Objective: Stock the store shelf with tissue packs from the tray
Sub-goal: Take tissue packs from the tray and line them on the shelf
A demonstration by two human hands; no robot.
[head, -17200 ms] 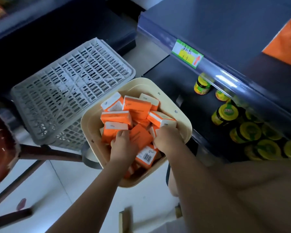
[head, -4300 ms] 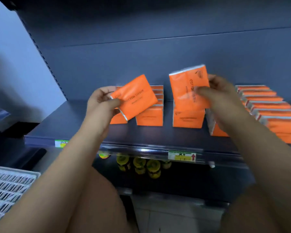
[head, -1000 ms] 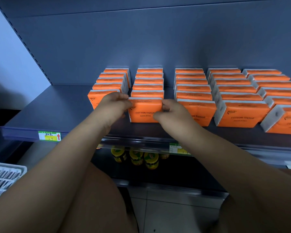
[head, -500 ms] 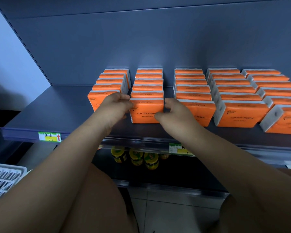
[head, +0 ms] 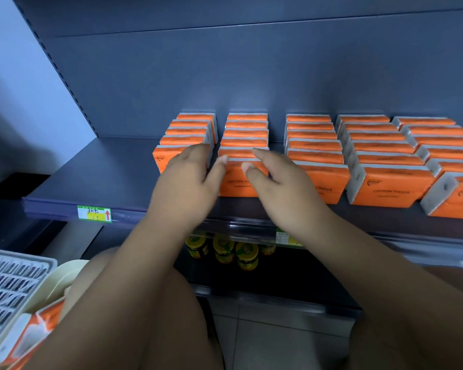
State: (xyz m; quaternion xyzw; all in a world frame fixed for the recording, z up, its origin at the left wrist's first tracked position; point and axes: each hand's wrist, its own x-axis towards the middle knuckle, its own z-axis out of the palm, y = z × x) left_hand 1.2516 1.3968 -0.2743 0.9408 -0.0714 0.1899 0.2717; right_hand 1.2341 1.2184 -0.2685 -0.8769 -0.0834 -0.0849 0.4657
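"Near the front edge of the shelf, our left hand and right hand hang loose and spread before the front pack of the second row, gripping nothing."
"Do we touch it?"
"Our thumbs look very close; we cannot tell. It stands upright by the edge, so a careless brush of our fingers could tip it forward off the shelf."
"And the rest?"
"More tissue packs lie in the tray below the shelf's left end. Reaching down blind, an elbow could knock a row askew."
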